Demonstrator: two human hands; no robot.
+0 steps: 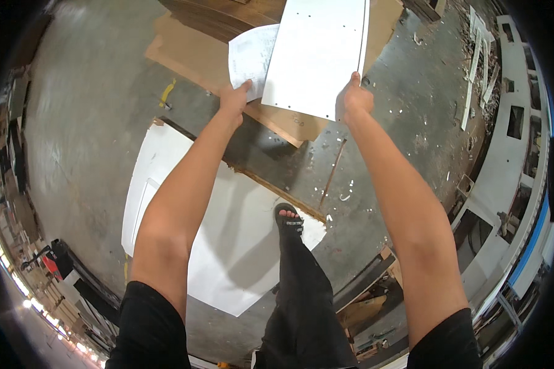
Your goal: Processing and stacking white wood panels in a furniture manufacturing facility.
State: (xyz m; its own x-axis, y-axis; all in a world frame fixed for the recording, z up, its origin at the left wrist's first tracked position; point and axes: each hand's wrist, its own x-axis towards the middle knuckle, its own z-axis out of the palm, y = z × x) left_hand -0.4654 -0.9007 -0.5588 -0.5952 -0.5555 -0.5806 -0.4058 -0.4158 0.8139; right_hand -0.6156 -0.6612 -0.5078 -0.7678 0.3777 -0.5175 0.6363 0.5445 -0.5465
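Note:
A long white panel (317,58) with small dark holes along its edges lies over brown cardboard (191,52). My right hand (357,100) is closed on the panel's right edge near its close corner, thumb on top. In my left hand (233,103) is a printed sheet of paper (250,55), pinched under the thumb beside the panel's left edge. The fingers beneath the paper are hidden, so I cannot tell whether they also touch the panel. Dark brown boards (228,18) rest on the cardboard at the far side.
A large white board (228,227) with a ragged wooden edge lies on the concrete floor, and my sandalled foot (288,216) is over it. White scraps (345,197) litter the floor. A long grey machine frame (505,166) stands at right, with white strips (474,74) beside it.

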